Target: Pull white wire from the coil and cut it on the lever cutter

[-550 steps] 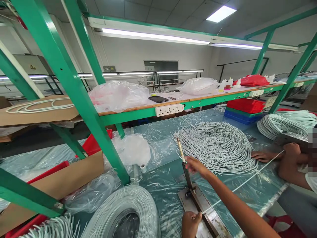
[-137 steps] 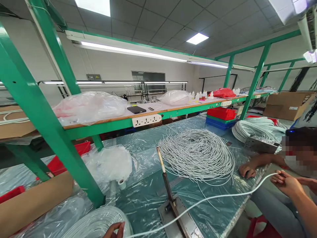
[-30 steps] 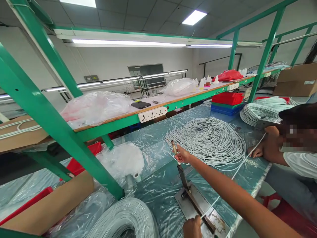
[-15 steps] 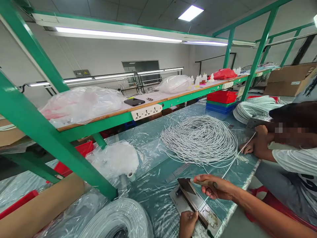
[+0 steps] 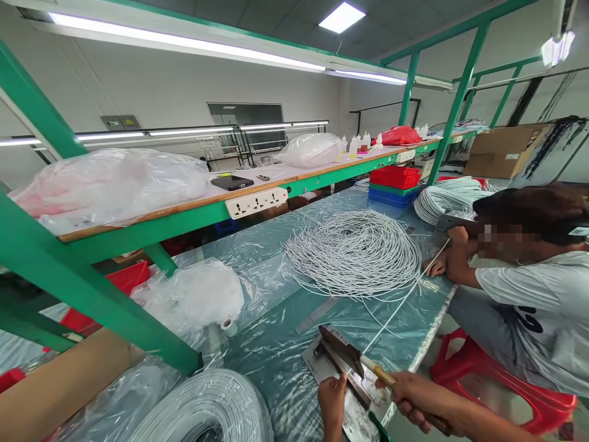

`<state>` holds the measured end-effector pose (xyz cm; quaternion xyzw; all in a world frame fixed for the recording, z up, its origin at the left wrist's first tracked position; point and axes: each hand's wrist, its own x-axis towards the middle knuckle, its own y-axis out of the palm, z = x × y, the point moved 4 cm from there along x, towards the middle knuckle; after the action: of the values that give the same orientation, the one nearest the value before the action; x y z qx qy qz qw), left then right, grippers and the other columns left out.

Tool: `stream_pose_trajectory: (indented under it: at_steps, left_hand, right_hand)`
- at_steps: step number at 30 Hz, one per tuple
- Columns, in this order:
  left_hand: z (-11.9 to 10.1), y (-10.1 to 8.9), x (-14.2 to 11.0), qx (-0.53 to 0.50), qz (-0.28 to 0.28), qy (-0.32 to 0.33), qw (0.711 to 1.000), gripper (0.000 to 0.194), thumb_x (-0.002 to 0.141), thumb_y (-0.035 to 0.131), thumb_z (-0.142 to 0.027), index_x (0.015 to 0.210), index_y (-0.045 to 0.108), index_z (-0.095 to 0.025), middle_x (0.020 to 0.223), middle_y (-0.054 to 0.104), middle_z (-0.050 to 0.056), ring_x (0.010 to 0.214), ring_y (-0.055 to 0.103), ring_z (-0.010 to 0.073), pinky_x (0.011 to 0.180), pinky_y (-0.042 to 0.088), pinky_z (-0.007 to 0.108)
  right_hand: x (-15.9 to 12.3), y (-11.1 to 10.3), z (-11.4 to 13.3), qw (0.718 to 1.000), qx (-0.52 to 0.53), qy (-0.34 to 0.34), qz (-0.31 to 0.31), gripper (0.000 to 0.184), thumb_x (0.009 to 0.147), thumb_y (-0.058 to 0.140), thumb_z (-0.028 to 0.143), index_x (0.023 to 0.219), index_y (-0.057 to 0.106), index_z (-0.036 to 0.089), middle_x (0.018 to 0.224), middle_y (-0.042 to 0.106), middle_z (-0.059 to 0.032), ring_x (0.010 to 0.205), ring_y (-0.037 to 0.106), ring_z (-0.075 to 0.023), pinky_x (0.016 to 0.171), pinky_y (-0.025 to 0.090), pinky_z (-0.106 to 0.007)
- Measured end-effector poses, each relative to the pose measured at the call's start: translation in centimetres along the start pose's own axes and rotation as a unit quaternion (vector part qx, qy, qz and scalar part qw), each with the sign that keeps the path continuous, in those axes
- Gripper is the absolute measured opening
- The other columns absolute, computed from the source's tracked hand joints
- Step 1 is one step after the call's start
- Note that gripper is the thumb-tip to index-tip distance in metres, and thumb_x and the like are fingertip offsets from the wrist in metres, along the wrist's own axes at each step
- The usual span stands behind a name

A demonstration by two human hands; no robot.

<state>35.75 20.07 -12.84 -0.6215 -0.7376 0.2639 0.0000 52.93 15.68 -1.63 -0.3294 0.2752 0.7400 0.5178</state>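
Observation:
My right hand [image 5: 414, 396] is closed around the wooden handle of the lever cutter [image 5: 343, 359], whose blade lies pushed down onto its metal base plate. My left hand [image 5: 332, 399] is closed at the near side of the blade, pinching the white cable [image 5: 400, 301] against the plate. The cable runs taut from the cutter to a co-worker's hands [image 5: 448, 258] at the right. A big loose heap of cut white cable pieces [image 5: 352, 252] lies beyond the cutter. A wound coil of white cable [image 5: 207, 408] sits at my lower left.
A green steel frame post [image 5: 92, 294] slants across the left. The upper shelf [image 5: 193, 209] carries plastic bags, a power strip [image 5: 256, 202] and a dark tablet. Red and blue trays [image 5: 393, 184] and another cable coil [image 5: 448, 199] lie far right. A red stool [image 5: 497, 387] stands under the co-worker.
My right hand has swung the cutter handle from upright down to flat and toward me. The view has turned right, showing more of the co-worker.

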Motion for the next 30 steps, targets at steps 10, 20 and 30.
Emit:
stream_pose_trajectory:
  at_steps: [10, 20, 30]
  left_hand:
    - [0.3, 0.0, 0.1, -0.023, -0.003, 0.003, 1.000, 0.072, 0.039, 0.030, -0.096, 0.033, 0.036, -0.024, 0.037, 0.036, -0.001, 0.044, 0.035, 0.0135, 0.051, 0.025, 0.030]
    - [0.3, 0.1, -0.1, -0.025, -0.002, 0.008, 1.000, 0.070, 0.042, 0.033, -0.094, 0.035, 0.034, -0.024, 0.040, 0.029, -0.004, 0.044, 0.031, 0.0122, 0.054, 0.023, 0.029]
    - [1.7, 0.6, 0.0, -0.048, -0.041, 0.015, 0.998, 0.070, 0.042, 0.033, -0.095, 0.036, 0.033, -0.025, 0.040, 0.027, -0.004, 0.046, 0.030, 0.0125, 0.053, 0.024, 0.030]
  right_hand:
    - [1.4, 0.2, -4.6, 0.990, -0.120, -0.058, -0.051, 0.020, 0.055, 0.048, 0.034, 0.064, 0.033, 0.024, 0.041, 0.026, 0.0076, 0.036, 0.020, -0.0082, 0.037, 0.020, -0.022]
    - [3.6, -1.0, -6.5, 0.947, -0.225, -0.165, -0.156, 0.016, 0.052, 0.049, 0.025, 0.058, 0.035, 0.022, 0.060, 0.038, 0.0013, 0.061, 0.039, -0.0148, 0.062, 0.033, -0.029]
    - [4.5, -0.7, -7.6, 0.949, -0.218, -0.181, -0.138, 0.013, 0.057, 0.053, 0.046, 0.065, 0.060, 0.038, 0.061, 0.057, -0.0029, 0.081, 0.063, -0.0308, 0.062, 0.048, -0.038]
